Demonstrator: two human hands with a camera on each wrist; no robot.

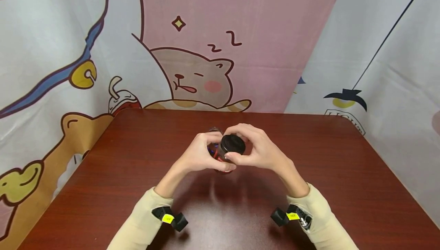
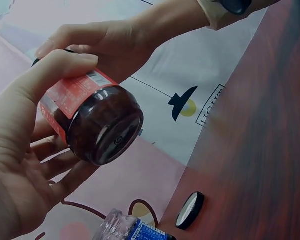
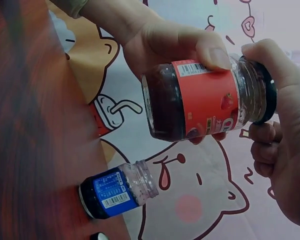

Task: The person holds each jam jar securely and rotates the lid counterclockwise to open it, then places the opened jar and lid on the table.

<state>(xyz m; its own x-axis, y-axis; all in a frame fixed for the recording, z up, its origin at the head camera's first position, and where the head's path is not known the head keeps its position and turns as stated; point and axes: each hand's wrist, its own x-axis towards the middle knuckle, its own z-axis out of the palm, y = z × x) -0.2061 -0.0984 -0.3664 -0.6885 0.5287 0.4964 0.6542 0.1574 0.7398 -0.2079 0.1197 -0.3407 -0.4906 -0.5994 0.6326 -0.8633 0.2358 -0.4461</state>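
My left hand (image 1: 196, 154) grips a glass jar (image 3: 208, 102) of dark contents round its body, which carries a red label with a strawberry picture and a barcode. Held above the table, the jar has its base showing in the left wrist view. My right hand (image 1: 261, 150) has its thumb and fingers round the black lid (image 1: 233, 144) at the jar's top. The lid sits on the jar's mouth. In the head view, both hands hide much of the jar.
A second glass jar (image 3: 109, 194) with a blue label stands lidless on the brown table (image 1: 309, 158), behind the hands. Near it lies a loose black lid (image 2: 190, 210) with its pale inside showing. A cartoon-printed cloth (image 1: 268, 32) hangs behind the table.
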